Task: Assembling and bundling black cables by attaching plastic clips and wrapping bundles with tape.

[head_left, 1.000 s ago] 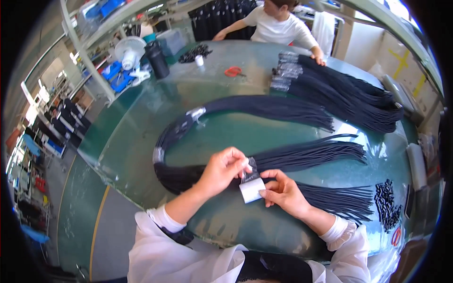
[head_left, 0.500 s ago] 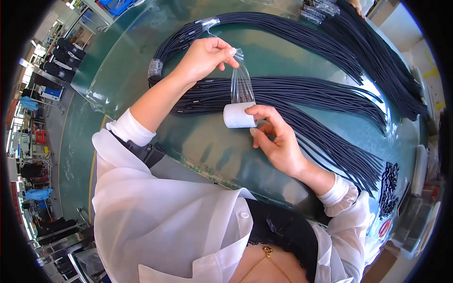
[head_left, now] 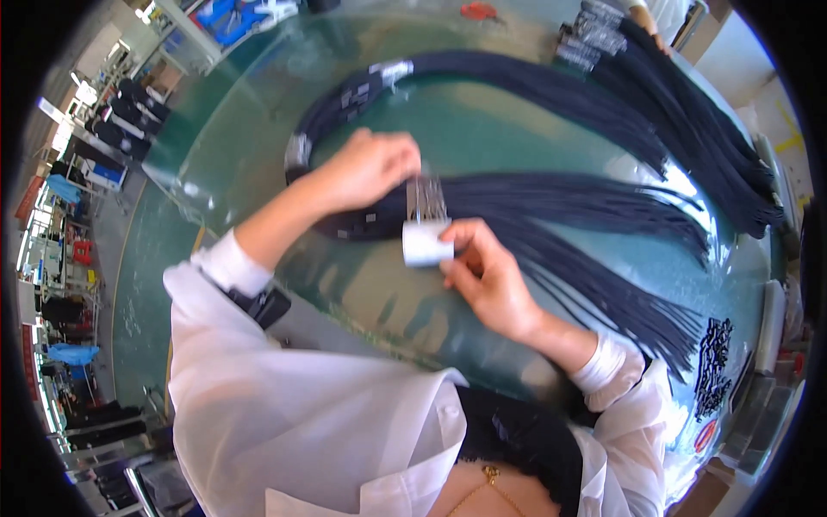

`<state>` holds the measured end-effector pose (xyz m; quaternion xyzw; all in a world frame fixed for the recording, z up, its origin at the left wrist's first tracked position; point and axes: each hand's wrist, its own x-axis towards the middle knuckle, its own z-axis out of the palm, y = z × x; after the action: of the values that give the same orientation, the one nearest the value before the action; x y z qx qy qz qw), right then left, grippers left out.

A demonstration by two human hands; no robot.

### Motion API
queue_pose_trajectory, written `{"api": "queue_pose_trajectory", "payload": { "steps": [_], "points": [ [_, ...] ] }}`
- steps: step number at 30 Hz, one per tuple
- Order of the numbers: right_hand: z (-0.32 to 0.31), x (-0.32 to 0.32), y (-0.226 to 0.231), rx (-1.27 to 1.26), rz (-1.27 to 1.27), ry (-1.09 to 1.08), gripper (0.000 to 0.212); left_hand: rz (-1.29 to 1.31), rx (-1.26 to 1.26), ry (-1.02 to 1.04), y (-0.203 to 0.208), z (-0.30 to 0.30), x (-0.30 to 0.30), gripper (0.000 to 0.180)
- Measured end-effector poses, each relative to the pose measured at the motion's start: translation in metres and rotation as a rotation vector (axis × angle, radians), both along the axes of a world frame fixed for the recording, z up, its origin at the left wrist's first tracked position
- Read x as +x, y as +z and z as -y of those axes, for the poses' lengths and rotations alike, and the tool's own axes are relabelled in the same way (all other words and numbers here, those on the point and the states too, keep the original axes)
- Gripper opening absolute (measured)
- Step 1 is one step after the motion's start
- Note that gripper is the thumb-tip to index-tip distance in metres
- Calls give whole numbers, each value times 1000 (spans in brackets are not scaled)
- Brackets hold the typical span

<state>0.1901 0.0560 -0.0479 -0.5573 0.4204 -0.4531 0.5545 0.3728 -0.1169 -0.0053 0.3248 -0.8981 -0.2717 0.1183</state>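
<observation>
My right hand (head_left: 493, 280) grips a white-cored roll of clear film (head_left: 426, 244) between thumb and fingers. From the roll a short length of clear film (head_left: 426, 200) runs away from me over the dark cable bundle (head_left: 525, 191). My left hand (head_left: 370, 168) is closed at the film's far end, fingertips pinched together; motion blurs them. Beneath the left wrist, the black cables bend round in a loop. Clear film bands wrap this loop at its left side (head_left: 298, 153) and at its top (head_left: 393, 71). The cables' loose ends fan out to the right.
Another thick bundle of black cables (head_left: 689, 129) lies at the far right, near another person's hand (head_left: 650, 26). A pile of small black pieces (head_left: 713, 370) sits at the right edge of the green table (head_left: 508, 112). A red object (head_left: 479, 10) lies at the far edge.
My left hand has come down toward the roll, and the stretch of film between the hands is shorter and lower over the cables. The whole view has shifted slightly.
</observation>
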Motion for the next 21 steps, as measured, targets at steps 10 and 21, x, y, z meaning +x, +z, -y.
{"api": "queue_pose_trajectory", "payload": {
  "steps": [10, 21],
  "points": [
    [6, -8, 9, -31, -135, 15, 23, 416, -239, -220, 23, -41, 11, 79],
    [4, -1, 11, -128, -242, -4, 20, 525, -287, 28, 10, -40, -9, 37]
  ]
}}
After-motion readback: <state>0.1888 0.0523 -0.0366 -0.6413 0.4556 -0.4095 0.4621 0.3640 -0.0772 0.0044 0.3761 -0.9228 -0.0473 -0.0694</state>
